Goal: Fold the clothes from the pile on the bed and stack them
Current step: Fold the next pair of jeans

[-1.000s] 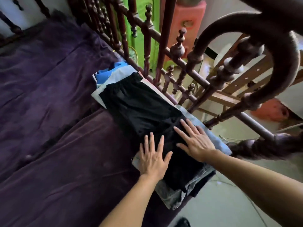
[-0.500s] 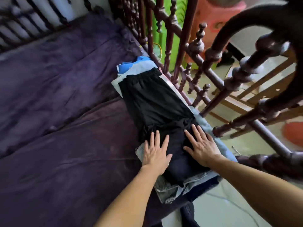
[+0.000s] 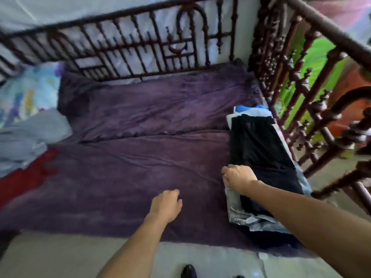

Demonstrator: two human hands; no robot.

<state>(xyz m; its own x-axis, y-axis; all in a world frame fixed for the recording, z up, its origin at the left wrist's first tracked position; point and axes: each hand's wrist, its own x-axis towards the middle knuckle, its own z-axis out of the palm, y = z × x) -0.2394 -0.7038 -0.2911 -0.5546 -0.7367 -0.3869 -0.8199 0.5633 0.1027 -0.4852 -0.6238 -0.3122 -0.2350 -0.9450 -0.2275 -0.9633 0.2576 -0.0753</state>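
Your left hand is hanging at 6 o'clock over the purple blanket, fingers loosely curled, holding nothing; whether it is touching the blanket, cannot tell. Your right hand is sitting knuckles-up at the near left edge of the stack, at about 4 o'clock. Its fingers are curling down against the cloth edge, but whether they are actually pinching fabric, cannot tell.

The stack is lying along the bed's 3 o'clock side, just beside the wooden rail. A black garment is lying flat on top, a denim piece is sticking out beneath it toward 5 o'clock, and a blue piece is peeking out at the far end.

The pile of loose grey-blue clothes is sitting at 9 o'clock, well apart from the stack, with red cloth below it and patterned bedding behind it toward 10 o'clock.
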